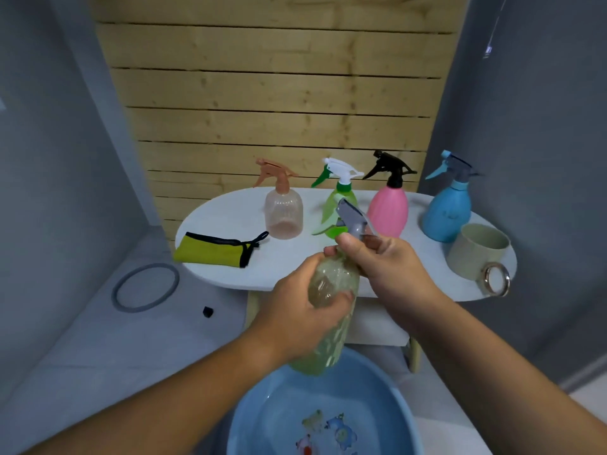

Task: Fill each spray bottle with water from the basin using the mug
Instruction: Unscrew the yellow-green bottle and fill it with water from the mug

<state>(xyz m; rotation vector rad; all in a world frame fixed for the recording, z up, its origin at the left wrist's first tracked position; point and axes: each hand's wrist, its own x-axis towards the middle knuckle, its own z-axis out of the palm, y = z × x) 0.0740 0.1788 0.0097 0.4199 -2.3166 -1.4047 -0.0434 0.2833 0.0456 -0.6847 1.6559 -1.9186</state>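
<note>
Left hand [295, 318], right hand [394, 270]: fingers [341, 299] curled, gripping.

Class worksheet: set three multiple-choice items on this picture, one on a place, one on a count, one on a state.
1. Where is the mug?
A. in the basin
B. on the table, beside the blue bottle
C. on the floor

2. How many spray bottles stand on the table?
A. two
B. six
C. four

3. How is the clear bottle held?
A. in two hands
B. in one hand
C. in none

Answers:
1 B: it stands at the table's right end.
2 C: the peach bottle, green bottle, pink bottle and blue bottle.
3 A: the left hand grips its body, the right hand its neck.
</note>
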